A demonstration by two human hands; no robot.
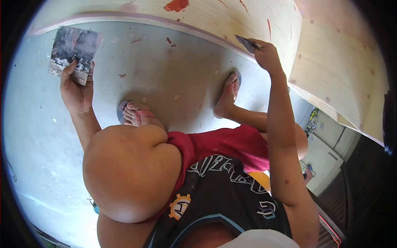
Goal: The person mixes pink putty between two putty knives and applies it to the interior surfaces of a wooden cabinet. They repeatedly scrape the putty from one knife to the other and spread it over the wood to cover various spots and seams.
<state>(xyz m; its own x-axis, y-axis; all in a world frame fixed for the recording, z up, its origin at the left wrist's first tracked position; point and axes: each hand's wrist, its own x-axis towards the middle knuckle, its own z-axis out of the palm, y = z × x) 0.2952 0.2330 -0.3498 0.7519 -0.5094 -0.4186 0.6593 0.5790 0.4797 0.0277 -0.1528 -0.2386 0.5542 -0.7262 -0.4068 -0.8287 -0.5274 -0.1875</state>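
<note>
My left hand (78,93) grips the lower edge of a flat, square board (76,45), with the thumb on its face and the fingers behind. Dark and whitish smears cover that board, with a faint reddish streak near its top. At the upper right, my right hand (268,57) is closed round a putty knife (247,43). The dark, flat blade points up and left, close to a pale wooden panel (252,18). Red patches mark the panel's surface, the largest being a red smear (176,5) at the top.
I squat on a pale blue-grey floor (165,78) dotted with reddish crumbs. My sandalled feet (138,113) stand near the panel's lower edge. A second wooden panel (335,66) meets the first at a corner on the right. Another person's foot (308,173) shows at far right.
</note>
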